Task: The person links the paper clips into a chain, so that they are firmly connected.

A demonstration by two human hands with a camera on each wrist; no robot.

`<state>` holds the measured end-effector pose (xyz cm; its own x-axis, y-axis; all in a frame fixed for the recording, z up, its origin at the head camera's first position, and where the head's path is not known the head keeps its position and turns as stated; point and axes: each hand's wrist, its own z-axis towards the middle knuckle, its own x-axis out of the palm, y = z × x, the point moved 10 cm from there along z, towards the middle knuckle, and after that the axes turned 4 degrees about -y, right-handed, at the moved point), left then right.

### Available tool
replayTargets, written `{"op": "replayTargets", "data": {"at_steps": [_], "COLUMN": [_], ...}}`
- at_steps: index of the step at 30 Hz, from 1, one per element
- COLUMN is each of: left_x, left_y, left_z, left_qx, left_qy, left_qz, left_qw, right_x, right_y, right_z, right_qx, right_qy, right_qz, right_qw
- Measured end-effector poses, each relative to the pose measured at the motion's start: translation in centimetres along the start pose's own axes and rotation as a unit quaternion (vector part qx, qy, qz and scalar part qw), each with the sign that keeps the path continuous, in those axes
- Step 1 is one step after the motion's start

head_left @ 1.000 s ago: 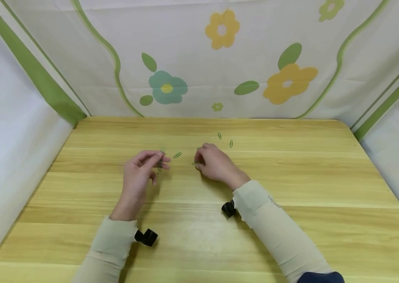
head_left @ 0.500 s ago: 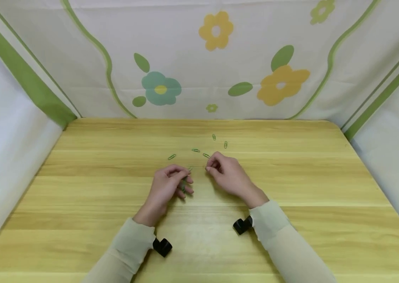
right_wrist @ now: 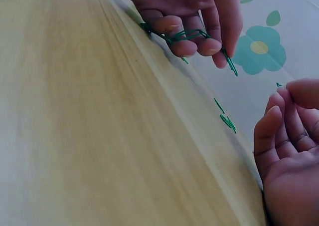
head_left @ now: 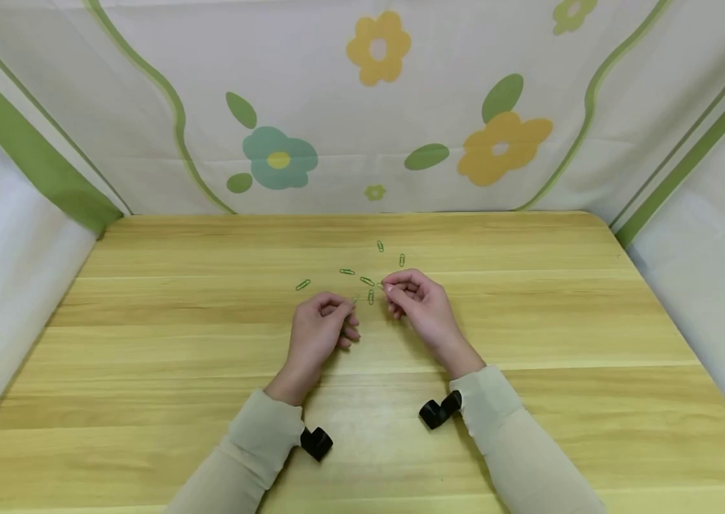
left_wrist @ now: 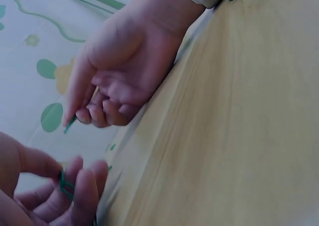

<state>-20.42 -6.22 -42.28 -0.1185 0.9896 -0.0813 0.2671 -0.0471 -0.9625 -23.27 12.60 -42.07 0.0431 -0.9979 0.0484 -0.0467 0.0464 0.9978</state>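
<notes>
In the head view my left hand point(head_left: 322, 330) pinches a green paper clip between thumb and index finger. The right wrist view shows it to be one end of a chain of linked paper clips point(right_wrist: 189, 34) draped across the curled fingers. My right hand point(head_left: 423, 308) faces it, a short gap away, pinching a single green paper clip point(left_wrist: 70, 125) at its fingertips; the clip's tip points toward the left hand. Between and beyond the hands, several loose green paper clips lie on the table, the nearest paper clip point(head_left: 371, 297) close to both sets of fingertips.
The wooden table point(head_left: 208, 428) runs back to a white curtain point(head_left: 349, 121) printed with flowers. Other loose clips include a paper clip point(head_left: 303, 285) on the left and a paper clip point(head_left: 402, 260) toward the back. A small black camera sits at each wrist.
My left hand has moved rightward with the chain, toward the right hand. The right hand has drawn back from among the loose clips with one clip, uncovering others. The head view has shifted slightly.
</notes>
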Motion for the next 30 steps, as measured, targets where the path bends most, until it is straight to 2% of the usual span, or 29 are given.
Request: {"op": "replayTargets", "data": {"at_steps": [4,9,20,30], "left_x": [0.01,0.04,0.28,0.34], "left_y": [-0.53,-0.83,-0.77,-0.13], "left_z": [-0.18,-0.45,-0.70,-0.69], "left_qx": [0.013,0.026,0.035,0.032], "left_qy": [-0.024,-0.037,-0.036,-0.027], "left_qz": [0.017,0.037,0.070,0.055], "left_qw": [0.9995,0.9983,0.9963,0.9976], "right_x": [-0.15,-0.24,0.05,0.27], "right_y": [-0.19,-0.16,0.00,0.07], "right_z": [0.09,0.09,0.05,0.01], "right_qx": [0.008,0.001,0.003,-0.011], "right_qy": [-0.012,-0.012,0.003,0.021], "right_qz": [0.013,0.020,0.037,0.030], "right_qw": [1.000,1.000,0.999,0.999]}}
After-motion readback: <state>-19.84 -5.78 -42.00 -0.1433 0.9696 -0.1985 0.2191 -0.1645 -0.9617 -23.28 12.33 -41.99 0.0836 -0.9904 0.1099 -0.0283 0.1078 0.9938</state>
